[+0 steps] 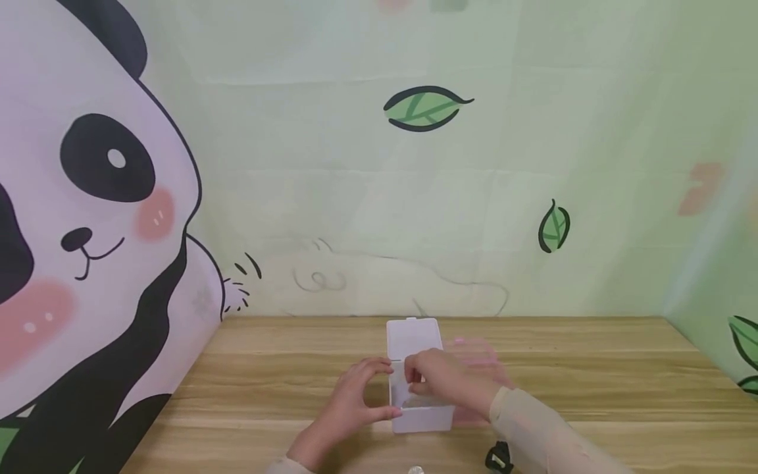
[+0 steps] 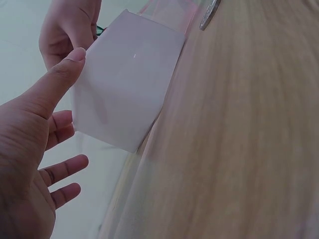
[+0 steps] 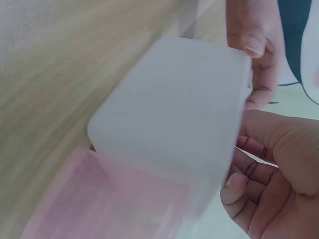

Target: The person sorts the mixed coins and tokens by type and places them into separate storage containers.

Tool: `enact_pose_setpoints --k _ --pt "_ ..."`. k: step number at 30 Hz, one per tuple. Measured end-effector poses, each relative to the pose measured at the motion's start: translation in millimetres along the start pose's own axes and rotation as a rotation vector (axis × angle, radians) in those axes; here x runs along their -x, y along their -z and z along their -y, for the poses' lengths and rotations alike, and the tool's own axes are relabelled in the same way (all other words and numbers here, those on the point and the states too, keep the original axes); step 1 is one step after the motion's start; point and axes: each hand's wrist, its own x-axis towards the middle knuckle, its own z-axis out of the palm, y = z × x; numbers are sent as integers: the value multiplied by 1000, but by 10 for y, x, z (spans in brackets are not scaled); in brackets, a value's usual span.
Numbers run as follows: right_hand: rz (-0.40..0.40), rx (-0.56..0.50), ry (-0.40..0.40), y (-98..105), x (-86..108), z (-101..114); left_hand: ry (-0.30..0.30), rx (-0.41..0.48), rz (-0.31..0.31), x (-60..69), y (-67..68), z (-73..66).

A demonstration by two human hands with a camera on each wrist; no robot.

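Observation:
A white lidded box point(image 1: 422, 420) stands on the wooden table with its lid point(image 1: 412, 338) tipped back. My left hand point(image 1: 349, 398) holds the box along its left side, thumb at the near corner and fingertips toward the far end. In the left wrist view the left thumb point(image 2: 62, 74) presses on the rim, while some fingers are spread free. My right hand point(image 1: 441, 378) dips into the box from the right with its fingers curled. Its fingertips go below the rim in the right wrist view, so whatever they touch or pinch is hidden.
A clear pink container point(image 1: 476, 352) is beside the box on its right. Near the table's front lie a small black object point(image 1: 499, 456) and a shiny round disc point(image 1: 416, 470). Behind the table hangs a printed panda backdrop point(image 1: 331, 164).

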Motion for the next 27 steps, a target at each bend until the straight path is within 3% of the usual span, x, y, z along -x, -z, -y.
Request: enact_pose_setpoints --k 9,14,21,27 --pt "-1 -5 -58 90 126 24 -3 -11 -2 17 -23 49" --pt "-25 -8 -27 106 187 37 4 -4 5 25 -22 55" --pt "-120 120 30 151 316 140 11 5 10 21 -12 40" --pt "-183 67 77 133 435 233 18 16 13 14 2 10"
